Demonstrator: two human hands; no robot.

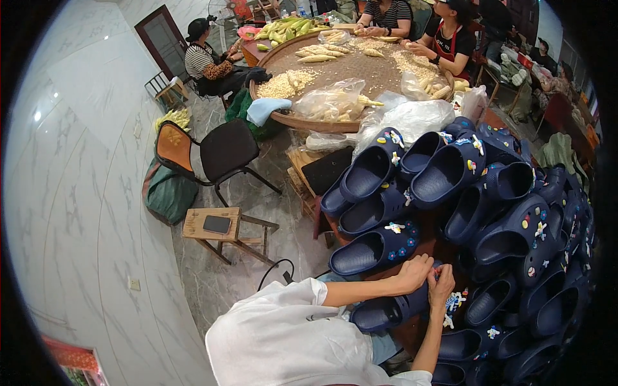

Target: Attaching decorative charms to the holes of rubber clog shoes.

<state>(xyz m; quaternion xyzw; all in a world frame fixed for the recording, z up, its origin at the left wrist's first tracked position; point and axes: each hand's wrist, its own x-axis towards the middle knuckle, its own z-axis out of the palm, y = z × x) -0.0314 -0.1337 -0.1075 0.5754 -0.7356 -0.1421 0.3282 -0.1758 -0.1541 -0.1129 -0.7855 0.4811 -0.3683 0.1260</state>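
Note:
A navy blue clog (380, 314) lies at my lap, its heel end toward the left and its toe under my hands. My left hand (415, 273) is closed at the clog's toe, fingertips pressed to its upper. My right hand (440, 284) pinches at the same spot, beside the left; whatever is between its fingertips is too small to make out. Just right of my right wrist is a little heap of white, blue and yellow shoe charms (454, 303). Directly beyond my hands sits another navy clog (376, 248) with flower and figure charms on it.
Piled navy clogs (508, 238) cover the table to the right. Beyond stands a round woven tray (360, 71) with corn cobs, kernels and plastic bags, people seated around it. On the left are a black chair (228, 149) and a wooden stool (206, 233) bearing a phone (217, 224).

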